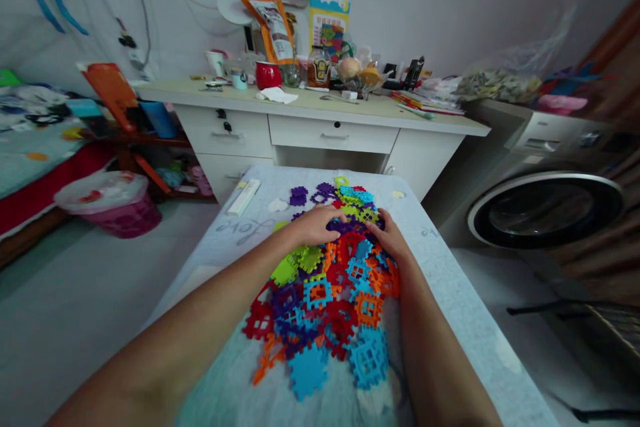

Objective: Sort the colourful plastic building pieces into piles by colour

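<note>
Two hands, left hand (pixel 320 224) and right hand (pixel 392 237), seem to pinch a purple piece (pixel 350 227) over the colourful pile (pixel 345 280) on the bench (pixel 450 320), handling that calls for a light, exact grip.

- Pale-blue rectangular cloth-covered table (pixel 431 253): grey script lettering (pixel 245 232).
- Square toothed plastic tiles (pixel 341 275) on table: red, orange, blue, purple, lime.
- Pink round plastic bin (pixel 120 217), left of table.

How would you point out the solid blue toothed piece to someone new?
Start at the pale table and follow its heap of coloured pieces to the end nearest the wearer. There lies a light blue piece with toothed edges. Unlike the windowed blue piece to its right, its face is solid.
</note>
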Tool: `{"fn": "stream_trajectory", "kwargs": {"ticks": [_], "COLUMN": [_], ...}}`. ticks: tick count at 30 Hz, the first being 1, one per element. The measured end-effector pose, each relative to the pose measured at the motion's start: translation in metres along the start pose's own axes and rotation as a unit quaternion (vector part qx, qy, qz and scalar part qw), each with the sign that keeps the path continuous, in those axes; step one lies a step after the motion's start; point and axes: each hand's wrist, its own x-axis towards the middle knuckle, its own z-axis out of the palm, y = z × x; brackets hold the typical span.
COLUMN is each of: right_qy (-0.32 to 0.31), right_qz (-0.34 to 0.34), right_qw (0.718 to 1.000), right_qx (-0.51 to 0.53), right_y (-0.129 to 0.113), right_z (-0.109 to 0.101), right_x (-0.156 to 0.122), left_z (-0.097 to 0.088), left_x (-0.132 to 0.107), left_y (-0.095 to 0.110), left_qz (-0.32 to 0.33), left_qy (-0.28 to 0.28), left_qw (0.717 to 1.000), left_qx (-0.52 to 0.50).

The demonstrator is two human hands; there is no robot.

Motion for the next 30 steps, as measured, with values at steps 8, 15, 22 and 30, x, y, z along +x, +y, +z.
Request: {"fn": "stream_trajectory", "kwargs": {"ticks": [8, 15, 22, 30], "right_qy": [0.026, -0.051, -0.205, -0.171], "right_qz": [-0.015, -0.014, -0.129, -0.128], "right_qw": [0.975, 0.991, 0.967, 0.963], "right_qx": [0.219, 0.121, -0.078, -0.161], "right_y": [-0.025, -0.042, -0.031, -0.045], "right_z": [-0.013, -0.043, -0.056, -0.029], "right_x": [-0.004, -0.036, -0.111, -0.119], "left_z": [0.009, 0.021, 0.047, 0.053], "left_x": [-0.088, -0.162, -0.188, -0.152], "left_y": [0.041, 0.035, 0.033, 0.029], "left_qz": [-0.016, -0.147, -0.196, -0.153], "left_qy": [0.028, -0.007, -0.067, 0.024], "left_qw": [0.999, 0.989, 0.978, 0.987], "left_qx": [-0.008, 0.021, 0.03, 0.03]}}
